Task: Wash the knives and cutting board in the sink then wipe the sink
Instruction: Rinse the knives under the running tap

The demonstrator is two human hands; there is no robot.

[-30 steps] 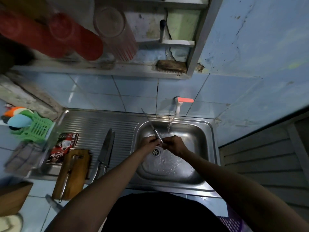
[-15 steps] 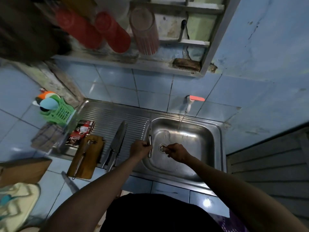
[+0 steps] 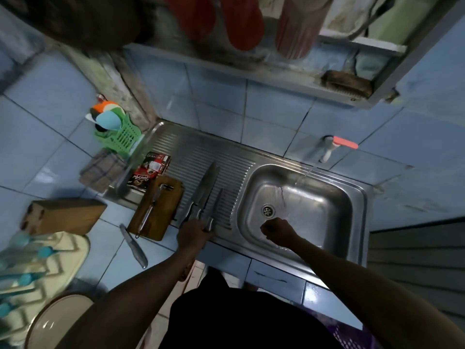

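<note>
My left hand (image 3: 193, 234) grips the handle end of a slim steel knife (image 3: 217, 204) that lies on the ribbed drainboard (image 3: 191, 157). A larger broad-bladed knife (image 3: 205, 185) lies right beside it on the left. The wooden cutting board (image 3: 163, 197) sits at the drainboard's front left with a thin metal utensil (image 3: 150, 210) on it. Another knife (image 3: 133, 246) lies on the blue tiled counter. My right hand (image 3: 276, 231) hangs as a fist over the front of the sink basin (image 3: 324, 212), nothing visible in it. Water runs from the tap (image 3: 329, 150).
A red packet (image 3: 148, 171), a folded cloth (image 3: 102, 170) and a green basket (image 3: 122, 137) stand left of the drainboard. A wooden knife block (image 3: 63, 216) lies on the counter. Red cups (image 3: 241, 21) hang from a shelf overhead. The drain (image 3: 268, 210) is open.
My left hand carried the slim knife out from under the tap and laid it on the drainboard beside the larger knife. My right hand let go and drew back to the basin's front.
</note>
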